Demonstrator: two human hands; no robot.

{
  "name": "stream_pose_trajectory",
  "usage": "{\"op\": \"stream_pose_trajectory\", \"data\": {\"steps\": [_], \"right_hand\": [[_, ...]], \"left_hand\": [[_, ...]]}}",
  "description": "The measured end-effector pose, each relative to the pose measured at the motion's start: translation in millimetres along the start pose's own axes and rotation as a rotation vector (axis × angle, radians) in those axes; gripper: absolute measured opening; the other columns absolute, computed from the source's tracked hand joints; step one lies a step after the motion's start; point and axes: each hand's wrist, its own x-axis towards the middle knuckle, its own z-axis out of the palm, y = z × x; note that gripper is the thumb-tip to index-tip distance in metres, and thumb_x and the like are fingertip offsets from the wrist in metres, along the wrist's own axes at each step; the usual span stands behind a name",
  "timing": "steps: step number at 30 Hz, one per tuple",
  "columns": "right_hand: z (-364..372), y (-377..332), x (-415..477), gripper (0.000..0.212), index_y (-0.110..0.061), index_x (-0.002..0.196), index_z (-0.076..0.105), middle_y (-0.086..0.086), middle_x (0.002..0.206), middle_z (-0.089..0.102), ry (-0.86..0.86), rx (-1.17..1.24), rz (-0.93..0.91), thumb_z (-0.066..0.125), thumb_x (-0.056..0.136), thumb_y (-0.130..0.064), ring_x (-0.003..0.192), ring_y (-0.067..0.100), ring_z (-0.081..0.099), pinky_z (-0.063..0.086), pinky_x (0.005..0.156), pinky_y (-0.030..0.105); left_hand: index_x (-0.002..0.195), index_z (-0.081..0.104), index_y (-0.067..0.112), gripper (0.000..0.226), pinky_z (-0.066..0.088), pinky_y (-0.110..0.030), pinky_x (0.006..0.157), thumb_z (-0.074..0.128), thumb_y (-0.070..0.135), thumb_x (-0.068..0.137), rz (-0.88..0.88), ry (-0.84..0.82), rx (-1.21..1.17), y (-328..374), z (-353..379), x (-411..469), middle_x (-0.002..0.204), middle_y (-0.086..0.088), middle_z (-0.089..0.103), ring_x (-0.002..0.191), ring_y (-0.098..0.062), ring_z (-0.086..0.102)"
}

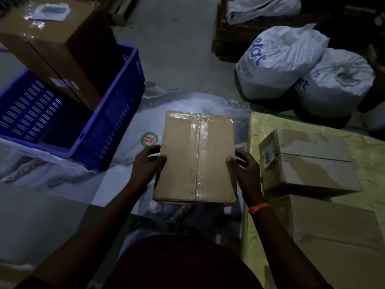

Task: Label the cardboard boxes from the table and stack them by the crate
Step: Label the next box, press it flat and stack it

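Observation:
A flat taped cardboard box (pixel 195 157) is in front of me, above a white printed sheet on the floor. My left hand (pixel 148 163) grips its left edge, thumb on top. My right hand (pixel 243 165) grips its right edge, thumb on top. No label shows on its upper face. The blue crate (pixel 116 113) stands to the left, with a tall brown box (pixel 62 49) leaning in it that carries a white label on top. On the yellow-covered table (pixel 260 130) to the right lie two more boxes, one small (pixel 308 161) and one nearer (pixel 333 224).
Two white sacks (pixel 279 63) (pixel 335 82) lie on the floor at the back right, beside a dark wooden pallet (pixel 225 40) with another sack on it. Bare concrete floor runs between the crate and the sacks.

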Motion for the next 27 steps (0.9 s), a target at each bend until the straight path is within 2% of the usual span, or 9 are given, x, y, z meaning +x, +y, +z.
{"op": "stream_pose_trajectory", "data": {"steps": [5, 9, 10, 13, 15, 19, 23, 25, 27], "right_hand": [[9.8, -10.3, 26.7, 0.041, -0.013, 0.128, 0.067, 0.000, 0.120, 0.071, -0.002, -0.066, -0.026, 0.080, 0.089, -0.020, 0.111, 0.015, 0.066, 0.058, 0.097, 0.045], [15.7, -12.4, 44.0, 0.065, -0.020, 0.140, 0.058, 0.000, 0.130, 0.066, -0.074, -0.090, 0.040, 0.081, 0.083, -0.042, 0.114, 0.020, 0.066, 0.060, 0.094, 0.047], [16.9, -12.7, 46.3, 0.067, -0.021, 0.142, 0.057, 0.000, 0.130, 0.067, -0.111, -0.073, 0.056, 0.081, 0.083, -0.043, 0.113, 0.020, 0.067, 0.061, 0.092, 0.044], [20.0, -21.1, 43.5, 0.055, -0.016, 0.143, 0.056, 0.002, 0.124, 0.069, -0.219, 0.007, 0.067, 0.077, 0.093, -0.023, 0.107, 0.013, 0.070, 0.060, 0.076, 0.022], [20.0, -22.7, 41.5, 0.055, -0.017, 0.143, 0.056, 0.001, 0.123, 0.070, -0.232, 0.027, 0.065, 0.076, 0.093, -0.018, 0.107, 0.011, 0.069, 0.058, 0.074, 0.018], [12.2, -31.4, 39.2, 0.057, -0.024, 0.142, 0.057, -0.004, 0.125, 0.071, -0.186, 0.062, 0.026, 0.080, 0.090, -0.024, 0.111, 0.010, 0.069, 0.060, 0.088, 0.029], [1.9, -60.9, 39.8, 0.052, -0.027, 0.134, 0.056, -0.006, 0.124, 0.068, -0.067, 0.119, -0.023, 0.082, 0.088, -0.025, 0.112, 0.011, 0.067, 0.057, 0.090, 0.031], [-2.5, -73.9, 38.2, 0.051, -0.025, 0.134, 0.055, -0.002, 0.126, 0.068, 0.008, 0.179, -0.033, 0.080, 0.089, -0.028, 0.114, 0.014, 0.066, 0.057, 0.088, 0.030], [-7.0, -83.4, 33.4, 0.048, -0.017, 0.135, 0.056, 0.001, 0.127, 0.068, 0.080, 0.251, -0.046, 0.076, 0.093, -0.031, 0.116, 0.016, 0.066, 0.056, 0.082, 0.020]], "left_hand": [[0.132, 0.064, 0.019, 0.042, 0.055, -0.025, 0.083, 0.073, 0.021, 0.091, 0.021, -0.015, 0.047, 7.7, 8.5, 13.6, 0.117, 0.006, 0.070, 0.102, -0.007, 0.067], [0.137, 0.060, 0.018, 0.048, 0.054, -0.021, 0.080, 0.073, 0.022, 0.091, 0.007, -0.071, 0.081, 17.0, 15.1, 29.0, 0.123, 0.003, 0.068, 0.106, -0.011, 0.066], [0.138, 0.059, 0.018, 0.049, 0.055, -0.022, 0.080, 0.073, 0.022, 0.091, -0.023, -0.103, 0.076, 19.1, 17.0, 32.9, 0.123, 0.001, 0.069, 0.105, -0.012, 0.067], [0.135, 0.058, 0.016, 0.048, 0.055, -0.028, 0.078, 0.074, 0.020, 0.090, -0.078, -0.174, 0.064, 27.5, 23.3, 35.3, 0.119, -0.005, 0.069, 0.106, -0.020, 0.067], [0.132, 0.060, 0.017, 0.048, 0.055, -0.031, 0.079, 0.075, 0.017, 0.086, -0.075, -0.170, 0.055, 27.8, 24.2, 33.0, 0.116, -0.004, 0.069, 0.107, -0.021, 0.066], [0.137, 0.056, 0.024, 0.061, 0.054, -0.028, 0.073, 0.075, 0.024, 0.079, -0.023, -0.140, -0.008, 33.4, 22.2, 29.0, 0.127, 0.003, 0.065, 0.112, -0.017, 0.063], [0.142, 0.047, 0.019, 0.054, 0.048, -0.011, 0.071, 0.071, 0.021, 0.093, 0.077, -0.060, -0.097, 65.1, 24.5, 23.1, 0.131, 0.010, 0.054, 0.106, 0.004, 0.056], [0.138, 0.050, 0.020, 0.050, 0.051, -0.016, 0.079, 0.071, 0.034, 0.094, 0.119, -0.039, -0.160, 77.7, 23.5, 19.9, 0.128, 0.012, 0.056, 0.110, 0.003, 0.057], [0.129, 0.055, 0.028, 0.048, 0.054, -0.032, 0.094, 0.067, 0.055, 0.091, 0.114, -0.040, -0.196, 83.4, 21.2, 17.5, 0.126, 0.015, 0.059, 0.114, -0.001, 0.058]]}}
